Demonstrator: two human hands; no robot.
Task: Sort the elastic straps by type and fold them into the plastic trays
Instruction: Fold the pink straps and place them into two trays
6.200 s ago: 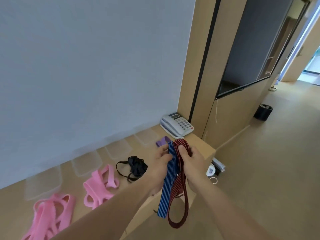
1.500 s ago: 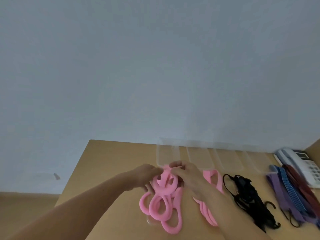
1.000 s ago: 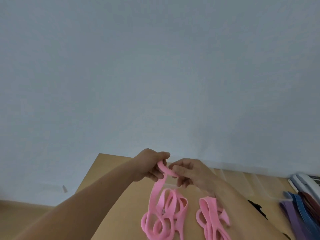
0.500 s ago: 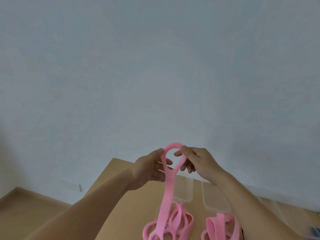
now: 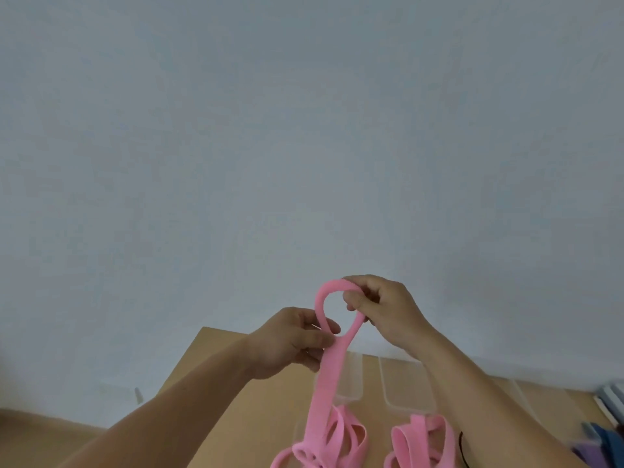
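Observation:
A pink elastic strap (image 5: 329, 376) hangs from both hands above the wooden table (image 5: 236, 410). My right hand (image 5: 381, 309) grips the top of its end loop. Lower and to the left, my left hand (image 5: 293, 342) pinches the strap just under that loop. The strap's lower end trails into a heap of pink straps (image 5: 324, 440) on the table. A second pink heap (image 5: 422, 440) lies to the right. Clear plastic trays (image 5: 405, 386) stand in a row against the wall behind the heaps.
A grey-white wall (image 5: 304, 146) fills most of the view right behind the table. Blue and purple straps (image 5: 601, 444) and a black cord (image 5: 462, 447) show at the lower right. The table's left edge drops to the floor (image 5: 50, 430).
My right hand has lifted the strap's loop higher and curled round its top. My left hand slid down to just below the loop. The view tilted up slightly.

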